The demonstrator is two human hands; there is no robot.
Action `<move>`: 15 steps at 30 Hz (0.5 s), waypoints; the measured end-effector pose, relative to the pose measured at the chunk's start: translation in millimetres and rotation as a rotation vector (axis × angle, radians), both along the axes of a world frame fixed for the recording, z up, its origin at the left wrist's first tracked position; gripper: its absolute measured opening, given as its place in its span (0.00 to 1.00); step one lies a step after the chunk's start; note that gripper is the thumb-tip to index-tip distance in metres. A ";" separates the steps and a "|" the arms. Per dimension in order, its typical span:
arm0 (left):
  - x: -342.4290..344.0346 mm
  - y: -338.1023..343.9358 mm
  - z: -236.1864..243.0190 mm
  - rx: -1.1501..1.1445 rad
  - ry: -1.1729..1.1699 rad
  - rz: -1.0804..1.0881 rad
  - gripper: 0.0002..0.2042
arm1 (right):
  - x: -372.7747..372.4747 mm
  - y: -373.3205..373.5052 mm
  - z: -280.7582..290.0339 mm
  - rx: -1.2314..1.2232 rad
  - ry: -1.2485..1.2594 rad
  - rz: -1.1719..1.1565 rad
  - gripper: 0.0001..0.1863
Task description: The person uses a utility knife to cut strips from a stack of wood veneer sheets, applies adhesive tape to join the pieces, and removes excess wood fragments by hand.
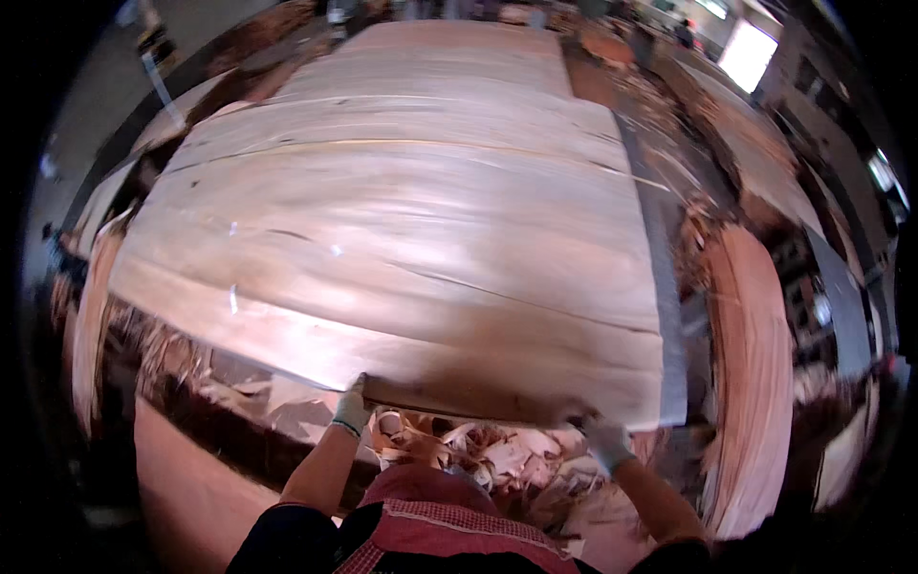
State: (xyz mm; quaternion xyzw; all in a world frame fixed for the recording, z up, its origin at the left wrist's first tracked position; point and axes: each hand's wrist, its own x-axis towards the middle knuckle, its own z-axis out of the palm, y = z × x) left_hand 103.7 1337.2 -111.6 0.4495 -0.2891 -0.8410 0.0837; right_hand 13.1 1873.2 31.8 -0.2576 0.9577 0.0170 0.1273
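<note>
The broad wood sheet [411, 239] lies across the grey desk [672, 316], its near edge apparently pinched in the grip of the left hand [352, 409] and met well apart by the right hand [606, 441], whose blurred grip I cannot tell, a spacing that likely steadies that long edge.

Left grip [353, 408] and right grip [606, 441] seemingly touch veneer [411, 230].

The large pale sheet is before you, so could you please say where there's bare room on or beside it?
The middle of the pale sheet looks bare, as does the narrow grey strip along its right edge, facing the reddish stack. Below the near edge it is crowded: curled scraps lie between the left hand and right hand.
</note>
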 end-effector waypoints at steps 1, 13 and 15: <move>-1.0 -0.2 1.9 -0.004 -0.049 0.012 0.13 | -3.7 14.6 15.5 -0.083 0.003 -0.041 0.13; -4.4 -16.0 -32.1 0.002 -0.025 0.025 0.18 | -48.6 355.9 -16.2 0.511 -0.051 -0.564 0.15; -7.2 -2.2 -20.6 -0.025 -0.177 0.105 0.17 | -59.2 320.4 18.7 0.387 0.014 -0.915 0.18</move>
